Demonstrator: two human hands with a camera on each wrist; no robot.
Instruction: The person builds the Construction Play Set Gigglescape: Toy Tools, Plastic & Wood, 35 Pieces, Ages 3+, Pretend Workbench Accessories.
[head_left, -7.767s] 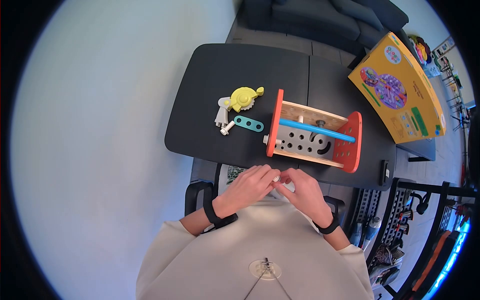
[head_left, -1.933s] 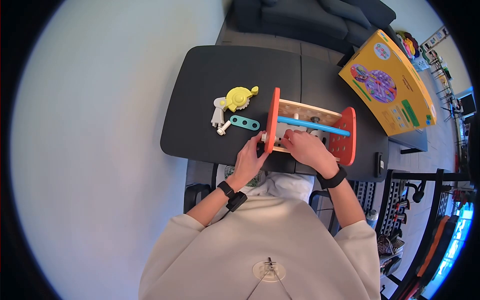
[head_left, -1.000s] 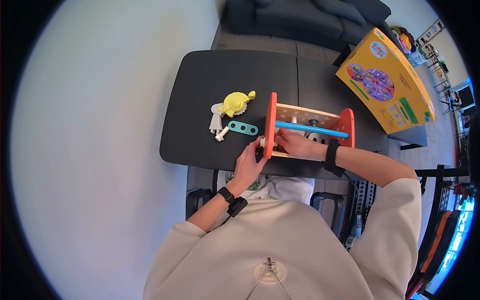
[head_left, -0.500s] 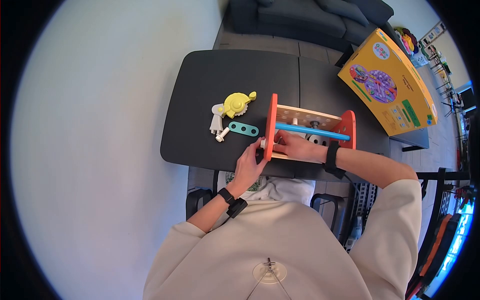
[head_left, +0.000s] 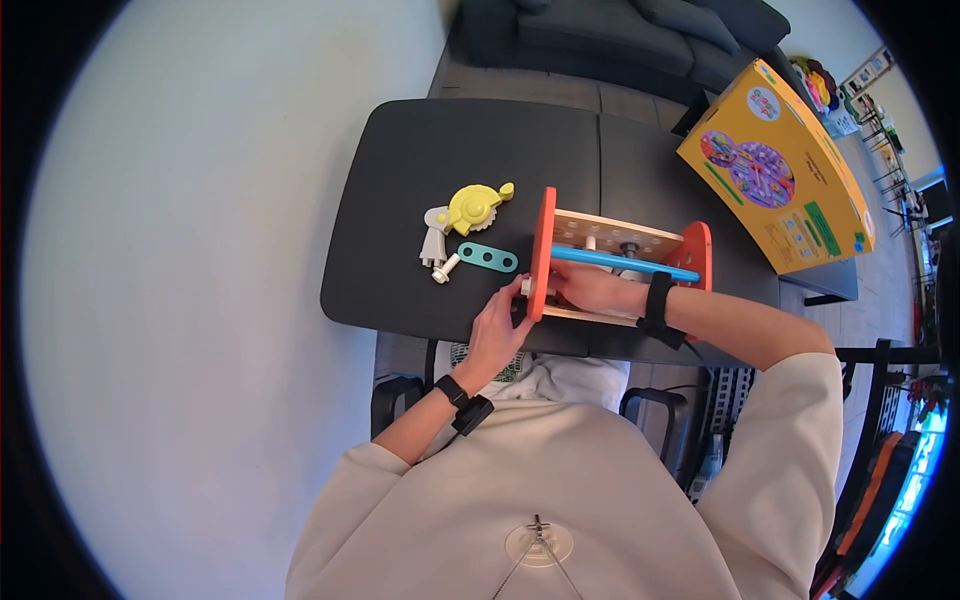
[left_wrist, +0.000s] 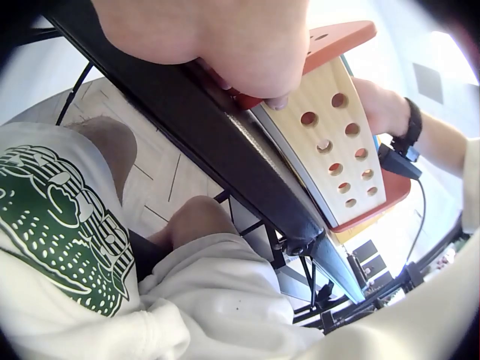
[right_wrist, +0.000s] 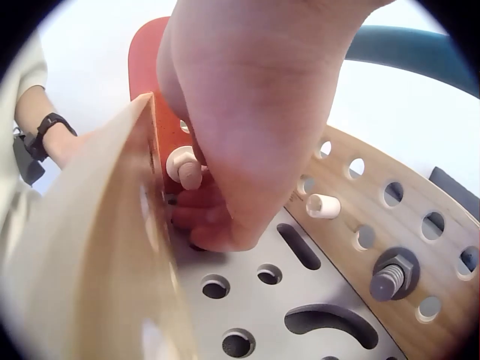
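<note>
A wooden toy toolbox (left_wrist: 337, 142) with red end panels (head_left: 542, 245) and a blue bar (head_left: 625, 261) stands near the table's front edge. My left hand (head_left: 494, 335) grips its left end, thumb at the panel's front edge and fingertips beside a white bolt head (head_left: 526, 287) on the outside. Inside the box, my right hand (right_wrist: 247, 112) reaches under the bar toward that panel. Its fingers (right_wrist: 206, 217) curl below a white nut (right_wrist: 178, 163) on the bolt's inner end, with the thumb side close against it. The thumb tip is mostly hidden.
Left of the box lie a yellow and grey toy saw (head_left: 470, 210), a teal strip with holes (head_left: 487, 257) and a white bolt (head_left: 446, 268). Inside the box show a white peg (right_wrist: 322, 206) and a grey bolt (right_wrist: 391, 276). A yellow carton (head_left: 790, 235) stands at the back right.
Earlier both hands were together at my lap around a small white piece. Since then the left moved to the end panel and the right into the box, its fingers and wrist shifting slightly lately.
</note>
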